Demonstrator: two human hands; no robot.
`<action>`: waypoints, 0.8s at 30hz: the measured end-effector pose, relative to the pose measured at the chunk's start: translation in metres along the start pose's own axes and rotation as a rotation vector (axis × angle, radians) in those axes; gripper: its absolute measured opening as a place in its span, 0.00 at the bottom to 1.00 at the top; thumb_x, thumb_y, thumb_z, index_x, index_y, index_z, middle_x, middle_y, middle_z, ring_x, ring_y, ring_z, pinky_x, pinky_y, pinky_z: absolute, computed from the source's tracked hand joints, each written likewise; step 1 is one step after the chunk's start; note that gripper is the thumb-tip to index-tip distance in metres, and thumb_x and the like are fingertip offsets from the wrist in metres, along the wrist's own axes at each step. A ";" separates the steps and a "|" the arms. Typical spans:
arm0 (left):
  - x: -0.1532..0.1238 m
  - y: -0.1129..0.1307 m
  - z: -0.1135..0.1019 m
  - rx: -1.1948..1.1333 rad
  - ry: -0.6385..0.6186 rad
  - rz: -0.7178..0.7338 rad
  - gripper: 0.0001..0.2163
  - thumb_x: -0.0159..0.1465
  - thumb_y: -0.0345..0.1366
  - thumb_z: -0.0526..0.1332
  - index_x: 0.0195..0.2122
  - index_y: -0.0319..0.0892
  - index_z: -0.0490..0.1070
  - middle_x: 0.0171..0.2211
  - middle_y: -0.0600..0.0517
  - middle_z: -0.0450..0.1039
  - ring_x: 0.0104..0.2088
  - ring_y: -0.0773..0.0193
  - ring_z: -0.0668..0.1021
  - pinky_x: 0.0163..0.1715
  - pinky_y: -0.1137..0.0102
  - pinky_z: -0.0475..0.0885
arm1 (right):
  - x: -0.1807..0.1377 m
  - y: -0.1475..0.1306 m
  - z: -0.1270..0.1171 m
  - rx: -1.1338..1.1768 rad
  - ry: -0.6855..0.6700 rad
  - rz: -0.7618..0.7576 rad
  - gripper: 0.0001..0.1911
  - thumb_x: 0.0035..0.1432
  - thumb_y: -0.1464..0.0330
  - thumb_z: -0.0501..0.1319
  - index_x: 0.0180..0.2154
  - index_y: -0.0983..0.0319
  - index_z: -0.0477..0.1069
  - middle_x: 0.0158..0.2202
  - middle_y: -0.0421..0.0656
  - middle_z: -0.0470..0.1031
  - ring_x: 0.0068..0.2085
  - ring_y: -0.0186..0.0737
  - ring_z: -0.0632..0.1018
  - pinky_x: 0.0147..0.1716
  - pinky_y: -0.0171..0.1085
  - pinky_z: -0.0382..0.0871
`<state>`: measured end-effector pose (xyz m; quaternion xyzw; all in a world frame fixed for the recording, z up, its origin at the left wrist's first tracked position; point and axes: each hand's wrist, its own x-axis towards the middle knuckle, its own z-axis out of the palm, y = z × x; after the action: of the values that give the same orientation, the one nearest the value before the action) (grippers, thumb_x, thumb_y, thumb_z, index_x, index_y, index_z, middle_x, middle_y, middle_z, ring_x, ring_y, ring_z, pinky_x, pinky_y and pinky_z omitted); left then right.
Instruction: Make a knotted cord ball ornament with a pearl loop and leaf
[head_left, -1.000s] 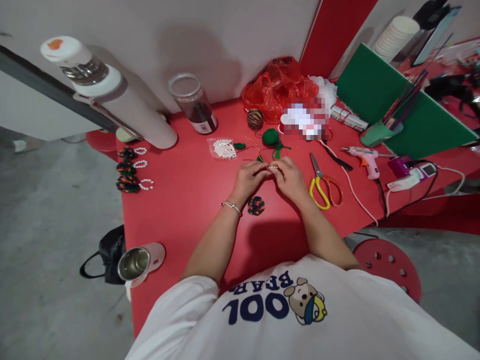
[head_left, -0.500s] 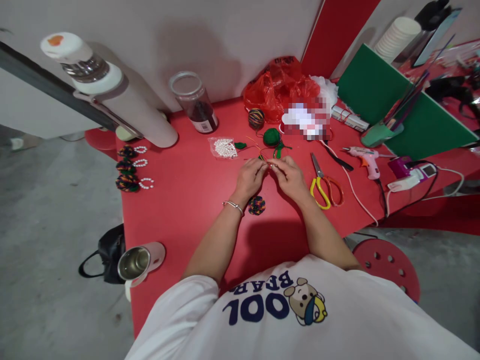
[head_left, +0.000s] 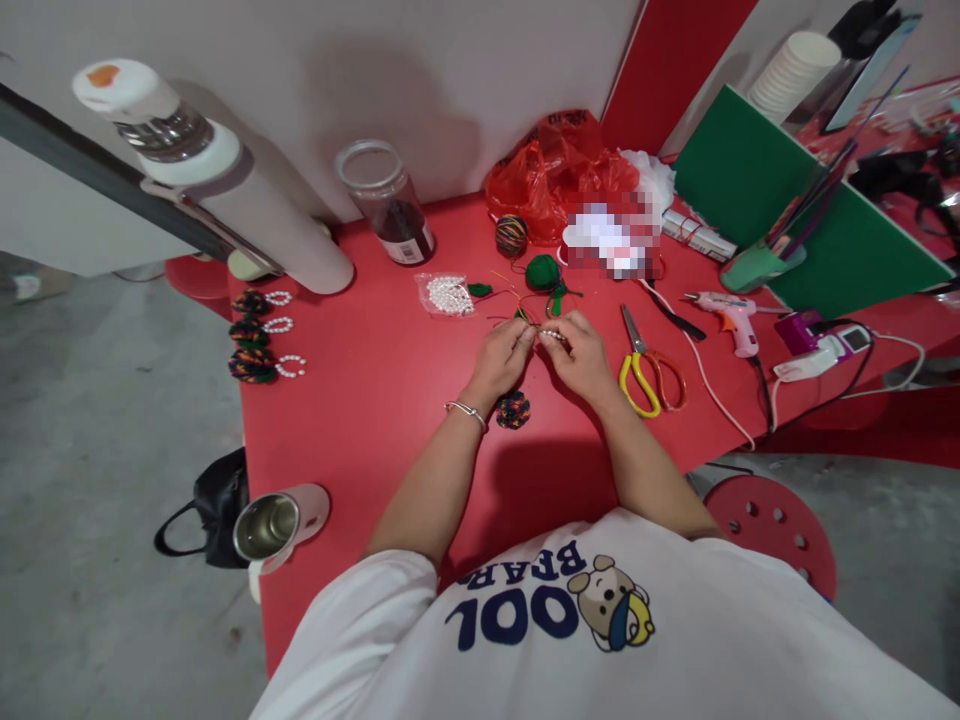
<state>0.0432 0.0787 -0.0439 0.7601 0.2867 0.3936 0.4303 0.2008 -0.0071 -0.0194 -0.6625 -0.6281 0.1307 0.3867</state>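
My left hand (head_left: 501,356) and my right hand (head_left: 582,356) meet above the red table, fingers pinched and tips nearly touching. A short row of white pearl beads (head_left: 553,335) shows at my right fingertips. My left fingers are closed on something thin by the beads' end, too small to make out; a bit of green shows behind them. Below my hands lies a multicoloured yarn piece (head_left: 514,410). Just beyond them are a green yarn ball (head_left: 542,272), a multicoloured yarn ball (head_left: 511,236) and a clear bag of white beads (head_left: 448,295).
Scissors (head_left: 639,365) and a pink glue gun (head_left: 735,318) with cords lie to the right. Several yarn pieces with bead loops (head_left: 253,364) line the left edge, near a tall bottle (head_left: 277,220) and a mug (head_left: 311,510). A jar (head_left: 386,205) and red plastic bag (head_left: 559,175) stand behind.
More of the white bead row now shows at my right fingertips, and the fingertips sit slightly farther apart. The table things stay in place; the view has shifted slightly.
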 end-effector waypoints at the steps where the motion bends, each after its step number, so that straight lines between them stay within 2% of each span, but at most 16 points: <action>1: 0.000 0.000 0.000 -0.013 -0.005 -0.007 0.21 0.75 0.52 0.56 0.27 0.45 0.65 0.27 0.52 0.67 0.31 0.59 0.69 0.36 0.64 0.63 | 0.000 0.000 0.000 -0.023 -0.005 0.005 0.17 0.74 0.57 0.55 0.46 0.58 0.78 0.44 0.48 0.77 0.45 0.46 0.78 0.48 0.42 0.73; 5: 0.001 0.003 0.000 -0.089 -0.027 -0.030 0.17 0.74 0.47 0.59 0.29 0.45 0.69 0.29 0.51 0.71 0.33 0.60 0.72 0.38 0.64 0.67 | 0.001 -0.001 0.001 -0.030 -0.008 0.028 0.18 0.74 0.55 0.53 0.44 0.59 0.75 0.45 0.50 0.78 0.46 0.48 0.78 0.48 0.44 0.72; 11: 0.003 0.005 -0.001 -0.220 0.033 -0.019 0.08 0.68 0.37 0.66 0.30 0.43 0.78 0.31 0.50 0.78 0.35 0.61 0.77 0.41 0.65 0.73 | 0.002 -0.003 0.001 0.169 -0.032 0.106 0.18 0.74 0.54 0.53 0.46 0.58 0.76 0.40 0.45 0.82 0.40 0.44 0.80 0.45 0.41 0.73; 15: 0.004 0.001 -0.002 -0.205 0.096 -0.024 0.05 0.64 0.34 0.69 0.31 0.43 0.82 0.32 0.50 0.81 0.34 0.62 0.79 0.41 0.65 0.75 | 0.004 0.000 0.001 0.209 0.026 0.024 0.17 0.72 0.54 0.59 0.46 0.58 0.79 0.45 0.47 0.83 0.45 0.45 0.81 0.48 0.42 0.74; 19: 0.003 -0.003 0.000 -0.148 0.128 -0.001 0.04 0.63 0.31 0.70 0.31 0.44 0.83 0.31 0.51 0.82 0.34 0.62 0.80 0.40 0.64 0.76 | 0.005 0.005 0.003 0.186 0.035 0.056 0.14 0.70 0.55 0.63 0.41 0.58 0.80 0.39 0.45 0.80 0.40 0.44 0.79 0.45 0.42 0.73; 24: 0.004 -0.005 0.000 -0.083 0.126 0.024 0.04 0.64 0.30 0.71 0.31 0.44 0.82 0.32 0.51 0.81 0.35 0.62 0.80 0.41 0.64 0.77 | 0.005 0.008 0.004 0.153 0.100 0.095 0.14 0.70 0.58 0.61 0.38 0.59 0.78 0.37 0.45 0.78 0.37 0.43 0.77 0.43 0.42 0.72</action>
<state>0.0448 0.0836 -0.0470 0.7187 0.2875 0.4573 0.4378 0.2051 -0.0006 -0.0257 -0.6657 -0.5643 0.1632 0.4601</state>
